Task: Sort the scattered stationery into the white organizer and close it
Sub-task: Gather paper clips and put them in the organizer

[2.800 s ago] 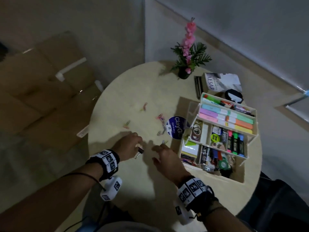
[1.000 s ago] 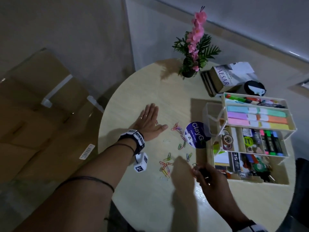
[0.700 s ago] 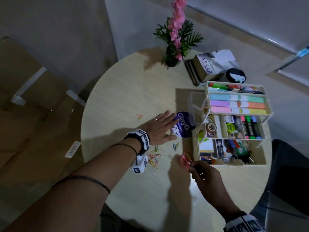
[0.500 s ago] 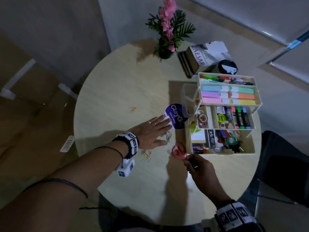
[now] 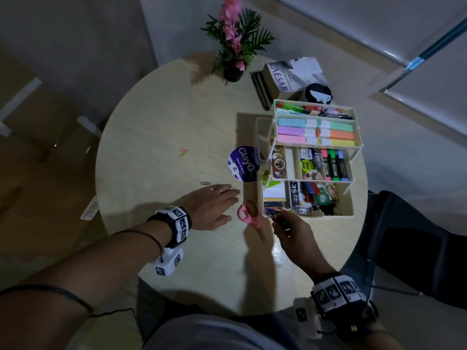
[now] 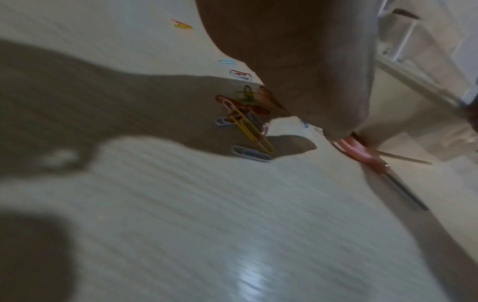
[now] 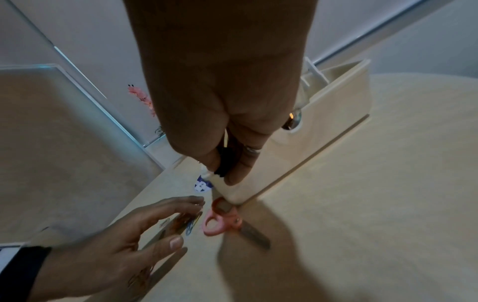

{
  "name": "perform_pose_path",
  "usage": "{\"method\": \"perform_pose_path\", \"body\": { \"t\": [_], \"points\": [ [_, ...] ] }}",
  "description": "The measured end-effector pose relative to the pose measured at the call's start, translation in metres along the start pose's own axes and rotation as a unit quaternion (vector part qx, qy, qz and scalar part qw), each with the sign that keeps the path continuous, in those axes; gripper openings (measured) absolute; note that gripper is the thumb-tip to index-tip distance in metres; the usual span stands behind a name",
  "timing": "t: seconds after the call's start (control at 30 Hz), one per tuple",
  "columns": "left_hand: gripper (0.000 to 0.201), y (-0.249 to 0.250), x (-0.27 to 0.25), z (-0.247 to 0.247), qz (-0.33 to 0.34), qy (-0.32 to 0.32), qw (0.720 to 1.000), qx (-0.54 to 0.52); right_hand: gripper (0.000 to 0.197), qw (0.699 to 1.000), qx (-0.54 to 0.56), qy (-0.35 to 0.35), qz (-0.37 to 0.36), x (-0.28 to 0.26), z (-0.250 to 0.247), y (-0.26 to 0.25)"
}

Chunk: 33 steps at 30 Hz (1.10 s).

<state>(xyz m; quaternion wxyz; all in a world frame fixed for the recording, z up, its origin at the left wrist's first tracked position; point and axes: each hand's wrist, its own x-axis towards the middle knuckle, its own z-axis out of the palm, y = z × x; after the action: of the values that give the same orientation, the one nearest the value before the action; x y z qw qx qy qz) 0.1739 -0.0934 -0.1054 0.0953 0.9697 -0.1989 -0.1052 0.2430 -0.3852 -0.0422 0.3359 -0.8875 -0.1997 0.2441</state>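
The white organizer (image 5: 310, 214) stands open on the right of the round table, its tiers full of highlighters, markers and tape. My left hand (image 5: 214, 205) lies flat on the table, fingers straight, pressing on a heap of coloured paper clips (image 6: 245, 118). Pink-handled scissors (image 5: 249, 215) lie loose between my hands, blades pointing toward me. My right hand (image 5: 283, 223) hovers at the organizer's near left corner. In the right wrist view its fingertips (image 7: 234, 177) pinch a small black object (image 7: 224, 161). A few stray clips (image 5: 205, 183) lie left of my left hand.
A pink flower pot (image 5: 233, 72), a book (image 5: 290, 74) and a black round item (image 5: 318, 93) sit behind the organizer. A round blue sticker (image 5: 242, 164) marks the table beside it. The table edge (image 5: 227, 309) is near my body, and a dark chair (image 5: 404, 248) stands at the right.
My left hand has swept rightward and nearer across the table, dragging the paper clips toward the organizer. The scissors, earlier at my right fingertips, now lie on the table apart from that hand.
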Motion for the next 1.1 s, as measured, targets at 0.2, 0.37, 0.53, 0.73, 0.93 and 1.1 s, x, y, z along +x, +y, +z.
{"method": "perform_pose_path", "body": {
  "t": [0.2,0.37,0.53,0.73,0.93,1.1],
  "points": [
    [0.046,0.05,0.034,-0.022,0.009,-0.003,1.0,0.01,0.013,0.995,-0.06,0.071,-0.037,0.01,-0.062,0.024],
    [0.038,0.054,0.049,-0.023,-0.05,-0.054,0.997,-0.012,0.015,0.98,-0.172,0.098,-0.032,0.027,-0.117,0.073],
    [0.035,0.051,0.053,-0.03,-0.063,-0.116,0.991,-0.018,0.024,0.967,-0.255,0.003,-0.023,0.049,-0.136,0.111],
    [0.036,0.061,0.035,-0.05,-0.116,-0.137,0.98,-0.083,0.029,0.955,-0.292,-0.031,-0.035,0.056,-0.138,0.116],
    [0.041,0.085,0.033,-0.086,-0.16,0.007,0.97,-0.181,0.024,0.961,-0.269,-0.009,-0.06,0.05,-0.142,0.117],
    [0.035,0.121,0.078,-0.106,-0.268,0.045,0.94,-0.208,0.02,0.968,-0.241,0.026,-0.063,0.047,-0.144,0.122]
  ]
}}
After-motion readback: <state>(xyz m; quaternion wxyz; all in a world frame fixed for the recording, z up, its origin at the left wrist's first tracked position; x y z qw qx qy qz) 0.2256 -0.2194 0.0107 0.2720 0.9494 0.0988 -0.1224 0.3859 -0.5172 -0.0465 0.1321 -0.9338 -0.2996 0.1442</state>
